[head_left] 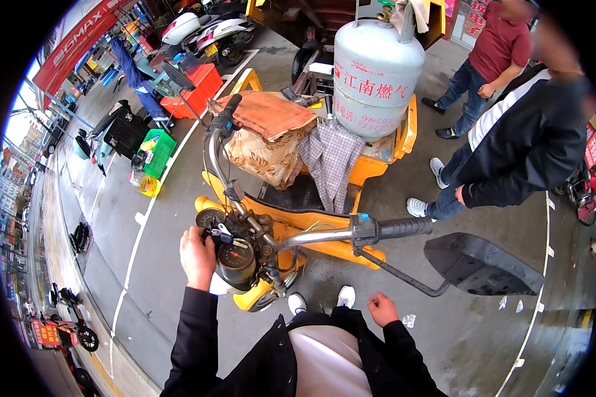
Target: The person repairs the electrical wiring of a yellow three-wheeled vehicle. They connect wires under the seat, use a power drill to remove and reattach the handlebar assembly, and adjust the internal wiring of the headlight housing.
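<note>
A yellow cargo three-wheeler [271, 299] stands in front of me, its handlebar [314, 236] slanting across the middle. My left hand [197, 257] is at the instrument cluster, close beside the round gauge [236, 257]. Its fingers are bent and their tips are partly hidden, so what they hold cannot be made out. A small bunch of keys [225, 233] lies by the gauges, near those fingertips. My right hand [382, 309] hangs low at my right side, fingers loosely curled, with nothing seen in it. The black right grip [405, 228] is above it, apart from it.
A large grey gas cylinder [377, 79] stands on the cargo bed beside a cloth-covered seat [265, 149]. A black mirror [480, 264] juts out at right. Two people stand right of the vehicle, the nearer in a dark jacket [530, 142]. Red [195, 90] and green crates [157, 153] sit at left.
</note>
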A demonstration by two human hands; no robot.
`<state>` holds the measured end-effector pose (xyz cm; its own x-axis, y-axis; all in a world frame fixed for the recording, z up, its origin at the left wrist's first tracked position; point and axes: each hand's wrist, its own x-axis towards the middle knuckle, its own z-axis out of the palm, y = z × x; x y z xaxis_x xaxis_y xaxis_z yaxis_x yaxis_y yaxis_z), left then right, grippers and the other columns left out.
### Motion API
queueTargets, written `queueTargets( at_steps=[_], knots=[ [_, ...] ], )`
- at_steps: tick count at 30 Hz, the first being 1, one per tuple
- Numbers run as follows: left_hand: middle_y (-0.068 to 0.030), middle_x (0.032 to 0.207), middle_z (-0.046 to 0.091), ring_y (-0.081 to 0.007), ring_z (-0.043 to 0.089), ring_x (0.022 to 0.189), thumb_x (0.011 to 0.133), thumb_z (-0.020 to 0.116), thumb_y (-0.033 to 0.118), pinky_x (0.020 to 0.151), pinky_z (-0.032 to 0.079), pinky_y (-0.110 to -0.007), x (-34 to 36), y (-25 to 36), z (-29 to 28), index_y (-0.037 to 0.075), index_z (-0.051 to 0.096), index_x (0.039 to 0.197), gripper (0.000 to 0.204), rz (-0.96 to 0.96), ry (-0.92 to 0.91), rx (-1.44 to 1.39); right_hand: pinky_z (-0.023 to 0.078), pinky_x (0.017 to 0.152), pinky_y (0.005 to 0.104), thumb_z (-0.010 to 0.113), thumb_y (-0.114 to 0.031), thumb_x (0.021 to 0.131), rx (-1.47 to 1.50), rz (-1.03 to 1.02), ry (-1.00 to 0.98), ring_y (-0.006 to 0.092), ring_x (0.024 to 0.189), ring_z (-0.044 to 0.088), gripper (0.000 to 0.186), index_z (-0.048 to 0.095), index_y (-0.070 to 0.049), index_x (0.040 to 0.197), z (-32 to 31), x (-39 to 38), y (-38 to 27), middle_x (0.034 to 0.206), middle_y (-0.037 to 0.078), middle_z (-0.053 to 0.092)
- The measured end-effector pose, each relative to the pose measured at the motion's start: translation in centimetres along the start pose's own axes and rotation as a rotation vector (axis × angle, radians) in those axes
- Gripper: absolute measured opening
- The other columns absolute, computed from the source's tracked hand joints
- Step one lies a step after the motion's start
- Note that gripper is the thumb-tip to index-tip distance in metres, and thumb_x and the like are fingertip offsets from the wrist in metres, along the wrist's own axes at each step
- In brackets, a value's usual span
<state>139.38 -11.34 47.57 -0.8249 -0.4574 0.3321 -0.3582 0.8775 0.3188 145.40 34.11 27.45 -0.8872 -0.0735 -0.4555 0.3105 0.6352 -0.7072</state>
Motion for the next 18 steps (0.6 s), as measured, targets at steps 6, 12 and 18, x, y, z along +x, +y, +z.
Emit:
queueTargets(
  at_steps=[6,12,18],
  knots=[
    [-0.0146,0.077,0.065,-0.0347,0.065,0.078,0.074,0.068,0.006,0.072,0.051,-0.044,1.8,0.1,-2.7,0.002,0.062,0.091,0.018,-0.066,-0.245,-0.027,0.053,0.066,0.0388,0.066,-0.021,0.083,0.011,-0.014,0.050,0.0282,0.070,0.067,0.019,0.064,-0.003,0.090,-1.0,-0.3,2.4,0.077,0.015,0.067],
    [-0.0153,0.077,0.066,-0.0347,0.064,0.078,0.078,0.069,0.012,0.072,0.051,-0.044,1.2,0.3,-1.4,0.003,0.065,0.089,0.015,-0.049,-0.140,0.063,0.053,0.065,0.0381,0.064,-0.022,0.083,-0.060,-0.026,0.057,0.0262,0.069,0.068,0.020,0.064,-0.002,0.088,-1.1,0.0,3.9,0.074,0.013,0.068],
    [-0.0168,0.085,0.070,-0.0330,0.069,0.079,0.082,0.063,0.006,0.076,0.054,-0.038,0.7,-1.3,-2.5,0.000,0.068,0.100,0.020,-0.045,-0.139,-0.286,0.054,0.072,0.0411,0.065,-0.021,0.083,-0.030,0.019,-0.020,0.0327,0.077,0.069,0.020,0.063,-0.002,0.090,-1.5,2.0,2.3,0.080,0.017,0.069]
  ],
)
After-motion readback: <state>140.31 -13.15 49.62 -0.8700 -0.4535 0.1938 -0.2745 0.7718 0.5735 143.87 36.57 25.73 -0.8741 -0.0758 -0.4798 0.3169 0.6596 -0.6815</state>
